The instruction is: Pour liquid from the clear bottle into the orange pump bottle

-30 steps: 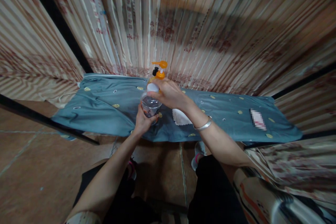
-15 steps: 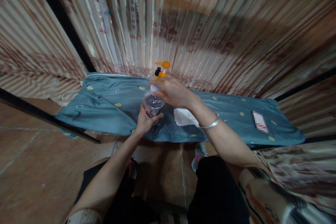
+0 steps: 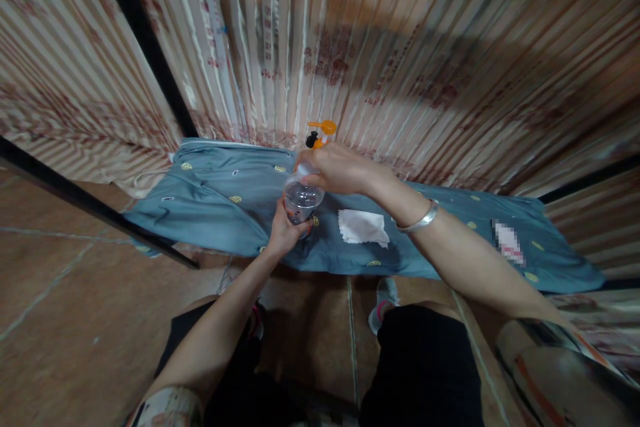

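My left hand [image 3: 286, 227] is wrapped round the lower part of a clear plastic cup [image 3: 304, 196] with dark printing near its base. My right hand [image 3: 325, 167] is closed over something white [image 3: 303, 172] at the top of the cup; the fingers partly hide it, and I cannot tell whether it is a cloth or a lid. Just behind the right hand rises an orange pump top [image 3: 327, 127] with a black piece [image 3: 312, 139] beside it; the bottle below is mostly hidden. A white cloth [image 3: 363, 227] lies flat to the right of the cup.
A blue-green sheet [image 3: 215, 180] with yellow patterns covers the long narrow surface. On its right end lies a blurred white packet [image 3: 509, 243]. Striped curtains [image 3: 380, 33] hang behind, with dark metal poles [image 3: 145, 40] at the left. My knees and the tiled floor [image 3: 60, 293] are below.
The view has shifted slightly, so everything sits a little further right. My right forearm no longer covers part of the white cloth. Both hands keep their places at the cup.
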### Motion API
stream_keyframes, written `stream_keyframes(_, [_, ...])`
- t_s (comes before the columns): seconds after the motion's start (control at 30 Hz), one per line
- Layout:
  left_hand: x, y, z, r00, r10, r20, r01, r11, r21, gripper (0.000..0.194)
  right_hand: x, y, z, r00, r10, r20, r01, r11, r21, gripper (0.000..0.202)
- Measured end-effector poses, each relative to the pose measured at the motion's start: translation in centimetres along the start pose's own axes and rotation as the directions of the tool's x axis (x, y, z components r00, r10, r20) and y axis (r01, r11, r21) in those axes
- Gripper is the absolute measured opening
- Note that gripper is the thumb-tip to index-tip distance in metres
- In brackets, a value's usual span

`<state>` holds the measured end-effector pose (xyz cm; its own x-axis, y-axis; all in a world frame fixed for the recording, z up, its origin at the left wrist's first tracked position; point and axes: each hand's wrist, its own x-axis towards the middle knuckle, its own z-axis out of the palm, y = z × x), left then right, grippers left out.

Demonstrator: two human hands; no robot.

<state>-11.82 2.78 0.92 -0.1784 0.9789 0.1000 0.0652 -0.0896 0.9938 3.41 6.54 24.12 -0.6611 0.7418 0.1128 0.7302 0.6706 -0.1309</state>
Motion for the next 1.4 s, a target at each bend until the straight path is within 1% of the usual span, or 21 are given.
stream_keyframes(0.1, [0.1,-0.2,0.1,1.0,0.0,0.0,0.0,1.0,-0.01,0.09,0.1,0.5,-0.3,1.0,0.0,0.008,0.0,1.0,0.028,0.032])
stream_keyframes(0.2, [0.1,-0.3,0.1,1.0,0.002,0.005,-0.002,1.0,-0.021,0.093,0.2,0.4,-0.6,1.0,-0.015,-0.014,0.015,0.999,-0.036,0.044])
stream_keyframes(0.27, [0.1,-0.3,0.1,1.0,0.005,0.01,-0.005,1.0,-0.026,0.096,0.4,0.0,-0.8,1.0,-0.025,-0.008,0.025,0.995,-0.099,0.043])
stream_keyframes(0.3, [0.1,-0.4,0.1,1.0,0.008,0.012,-0.007,1.0,-0.029,0.097,0.5,-0.2,-1.0,1.0,-0.026,0.013,0.027,0.991,-0.13,0.041])
stream_keyframes(0.4, [0.1,-0.5,0.1,1.0,0.015,0.017,-0.015,0.999,-0.037,0.099,0.7,-0.9,-1.6,0.992,-0.013,0.125,0.038,0.978,-0.204,0.04])
stream_keyframes(0.5, [0.1,-0.6,0.2,1.0,0.022,0.016,-0.021,0.999,-0.043,0.098,0.6,-1.2,-2.3,0.98,-0.016,0.196,0.056,0.978,-0.202,0.041])
stream_keyframes(0.6, [0.1,-0.9,0.2,1.0,0.028,0.011,-0.027,0.999,-0.047,0.096,0.5,-1.4,-2.7,0.977,-0.022,0.212,0.057,0.985,-0.16,0.049])
stream_keyframes(0.7, [0.2,-1.0,0.2,1.0,0.031,0.002,-0.031,0.998,-0.047,0.091,0.7,-1.8,-2.8,0.983,0.022,0.181,0.01,0.985,-0.173,0.059])
stream_keyframes(0.77, [0.2,-1.1,0.2,0.999,0.032,-0.004,-0.032,0.998,-0.046,0.091,0.8,-2.1,-2.6,0.987,0.043,0.156,-0.011,0.979,-0.204,0.057])
stream_keyframes(0.9, [0.2,-1.0,0.3,0.999,0.036,0.0,-0.036,0.998,-0.049,0.096,1.1,-2.2,-2.0,0.989,0.009,0.149,0.026,0.973,-0.23,0.045])
stream_keyframes(1.07, [0.2,-1.0,0.3,0.999,0.038,0.008,-0.038,0.998,-0.055,0.093,1.2,-1.7,-2.4,0.976,-0.02,0.217,0.068,0.974,-0.215,0.031])
stream_keyframes(1.17, [0.3,-1.0,0.3,0.999,0.041,0.009,-0.041,0.997,-0.058,0.093,1.0,-1.8,-2.9,0.971,0.009,0.238,0.042,0.977,-0.209,0.038])
stream_keyframes(1.27, [0.3,-1.1,0.2,0.999,0.042,0.007,-0.042,0.997,-0.058,0.092,0.9,-2.1,-2.9,0.98,0.045,0.195,-0.004,0.979,-0.202,0.048])
stream_keyframes(1.4, [0.3,-1.0,0.2,0.999,0.046,0.01,-0.046,0.997,-0.062,0.092,1.1,-2.0,-2.3,0.984,0.035,0.175,0.002,0.978,-0.207,0.042])
